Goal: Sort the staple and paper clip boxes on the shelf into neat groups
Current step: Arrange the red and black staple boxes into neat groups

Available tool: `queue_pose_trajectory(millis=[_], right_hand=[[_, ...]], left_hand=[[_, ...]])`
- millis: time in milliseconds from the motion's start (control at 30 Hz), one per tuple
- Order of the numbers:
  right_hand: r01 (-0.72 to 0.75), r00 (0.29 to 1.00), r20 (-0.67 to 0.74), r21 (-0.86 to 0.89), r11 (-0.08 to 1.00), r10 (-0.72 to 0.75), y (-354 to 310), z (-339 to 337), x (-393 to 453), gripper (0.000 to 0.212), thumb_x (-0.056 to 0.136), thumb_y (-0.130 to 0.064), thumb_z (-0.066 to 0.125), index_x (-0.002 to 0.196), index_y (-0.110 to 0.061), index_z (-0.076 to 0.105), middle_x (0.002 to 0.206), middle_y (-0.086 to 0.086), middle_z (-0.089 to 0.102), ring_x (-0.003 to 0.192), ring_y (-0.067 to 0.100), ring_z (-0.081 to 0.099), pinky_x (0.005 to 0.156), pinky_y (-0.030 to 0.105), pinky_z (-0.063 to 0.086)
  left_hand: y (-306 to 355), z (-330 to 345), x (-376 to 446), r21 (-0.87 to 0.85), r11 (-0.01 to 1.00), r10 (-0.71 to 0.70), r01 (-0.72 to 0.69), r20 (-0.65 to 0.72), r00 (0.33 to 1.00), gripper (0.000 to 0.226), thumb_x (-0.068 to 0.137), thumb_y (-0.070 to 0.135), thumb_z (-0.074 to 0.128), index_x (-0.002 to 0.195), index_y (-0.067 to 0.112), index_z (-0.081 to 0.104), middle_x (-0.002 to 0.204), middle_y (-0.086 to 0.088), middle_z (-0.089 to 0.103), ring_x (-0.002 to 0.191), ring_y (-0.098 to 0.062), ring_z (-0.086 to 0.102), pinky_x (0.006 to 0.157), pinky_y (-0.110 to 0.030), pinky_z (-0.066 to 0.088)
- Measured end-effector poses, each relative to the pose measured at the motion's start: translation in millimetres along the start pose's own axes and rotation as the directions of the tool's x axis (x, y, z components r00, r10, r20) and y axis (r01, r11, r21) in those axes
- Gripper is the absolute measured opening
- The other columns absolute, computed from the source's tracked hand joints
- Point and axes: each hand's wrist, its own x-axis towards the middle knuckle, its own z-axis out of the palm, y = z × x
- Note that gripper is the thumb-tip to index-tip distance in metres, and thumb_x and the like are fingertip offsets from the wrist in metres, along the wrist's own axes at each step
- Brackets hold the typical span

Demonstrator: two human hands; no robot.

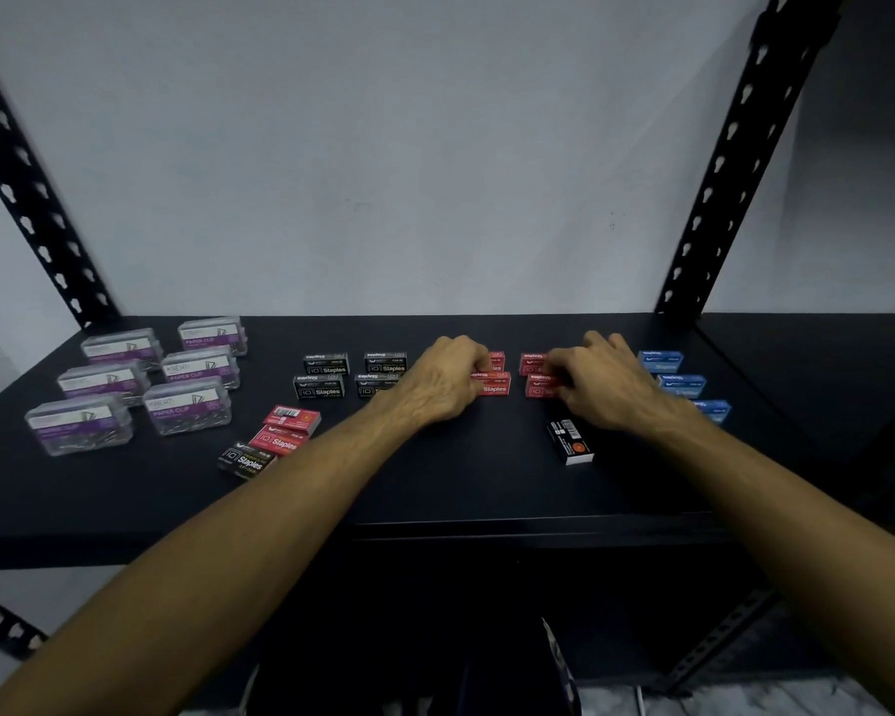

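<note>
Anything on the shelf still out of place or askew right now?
Yes. Three staple boxes, two red and one black, lie angled at front left, outside their colour groups. A lone black box sits skewed near the right hand, barcode up.

The shelf [435, 483] looks matt black, its posts [734, 147] punched metal. Clip boxes [187, 405] are clear glossy plastic (purple labels); staple boxes [321, 387] look like printed card.

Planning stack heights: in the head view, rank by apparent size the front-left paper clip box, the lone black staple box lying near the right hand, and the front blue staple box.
1. Front-left paper clip box, clearly largest.
2. Lone black staple box.
3. Front blue staple box, partly hidden by the right forearm, so its rank against the black one is unsure.
</note>
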Motion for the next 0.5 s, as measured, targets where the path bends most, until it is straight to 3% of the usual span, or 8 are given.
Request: queue_pose_trajectory(millis=[500], right_hand=[[0.004,1.0,-0.024,-0.026,1.0,-0.005,2.9,8.5,2.8,0.017,0.094,-0.03,0.056,0.11,-0.026,0.061,0.102,-0.002,0.067,0.109,0.021,0.049,0.099,0.042,0.034]], left_hand=[[2.3,0.8,-5.2,0.019,1.0,0.003,-0.002,-0.018,1.0,0.03,0.09,0.012,0.065,0.12,0.015,0.065,0.119,-0.005,0.068,0.108,-0.023,0.064,0.094,-0.035,0.05]])
